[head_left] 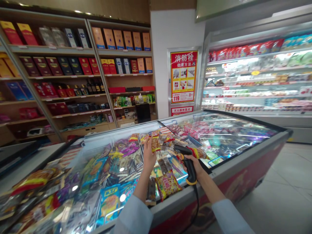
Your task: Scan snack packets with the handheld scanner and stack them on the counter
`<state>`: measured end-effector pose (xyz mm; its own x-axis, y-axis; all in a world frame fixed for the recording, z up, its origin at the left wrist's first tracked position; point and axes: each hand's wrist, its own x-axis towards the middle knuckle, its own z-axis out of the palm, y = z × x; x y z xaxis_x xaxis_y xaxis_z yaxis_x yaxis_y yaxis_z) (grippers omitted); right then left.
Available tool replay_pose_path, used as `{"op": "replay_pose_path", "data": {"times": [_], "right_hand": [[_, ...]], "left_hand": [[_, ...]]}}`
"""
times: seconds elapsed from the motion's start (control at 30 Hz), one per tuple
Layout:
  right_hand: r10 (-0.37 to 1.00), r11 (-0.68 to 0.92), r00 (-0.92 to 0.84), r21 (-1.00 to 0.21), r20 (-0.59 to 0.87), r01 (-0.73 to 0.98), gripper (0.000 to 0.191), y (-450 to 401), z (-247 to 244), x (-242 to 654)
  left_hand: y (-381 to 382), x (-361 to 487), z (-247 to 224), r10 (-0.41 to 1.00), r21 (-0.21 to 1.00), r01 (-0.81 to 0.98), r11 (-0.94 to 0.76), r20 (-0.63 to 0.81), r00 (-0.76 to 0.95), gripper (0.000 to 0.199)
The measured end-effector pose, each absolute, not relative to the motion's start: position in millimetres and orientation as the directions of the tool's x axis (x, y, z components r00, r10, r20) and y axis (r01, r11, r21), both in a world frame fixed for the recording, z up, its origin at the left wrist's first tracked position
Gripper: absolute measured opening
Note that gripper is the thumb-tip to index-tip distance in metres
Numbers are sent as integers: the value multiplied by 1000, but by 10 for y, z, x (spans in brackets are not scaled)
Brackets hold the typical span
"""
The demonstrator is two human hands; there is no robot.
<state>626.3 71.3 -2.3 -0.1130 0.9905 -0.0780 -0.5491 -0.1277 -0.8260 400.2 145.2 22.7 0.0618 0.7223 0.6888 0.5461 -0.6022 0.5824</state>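
My left hand (pixel 149 156) reaches over the glass top of a chest freezer (pixel 243 152). Its fingers are stretched out beside a yellow-and-red snack packet (pixel 155 143); whether they touch it I cannot tell. My right hand (pixel 193 165) is wrapped round the grip of a black-and-yellow barcode scanner (pixel 191 170), whose head points left toward the packets. A cable hangs from its base. Just beyond the scanner lies another red-and-yellow packet (pixel 200 153). Nearer me, a yellow-and-pink snack packet (pixel 167 185) rests at the freezer's front edge, beside a dark, narrow packet (pixel 151 191).
More packets (pixel 34 182) are heaped at the left, and colourful bags (pixel 109 198) show through the glass. Shelves of boxed goods (pixel 55 66) stand behind. A red fire-hydrant notice (pixel 184 76) hangs on the wall; a lit open fridge (pixel 258 87) stands at the right.
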Motion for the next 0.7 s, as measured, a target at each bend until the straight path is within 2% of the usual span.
{"op": "replay_pose_path", "data": {"times": [0.17, 0.37, 0.7], "right_hand": [[990, -102, -141, -821, -27, -561, 23, 693, 11, 6251], [988, -92, -153, -819, -5, -566, 25, 677, 43, 6239], [987, -140, -148, -807, -66, -573, 25, 700, -1, 6254]], "left_hand": [[1458, 3986, 238, 689, 543, 573, -614, 723, 52, 77], [1426, 3990, 267, 701, 553, 568, -609, 711, 60, 76], [1431, 3978, 273, 701, 545, 578, -607, 710, 67, 80]]}}
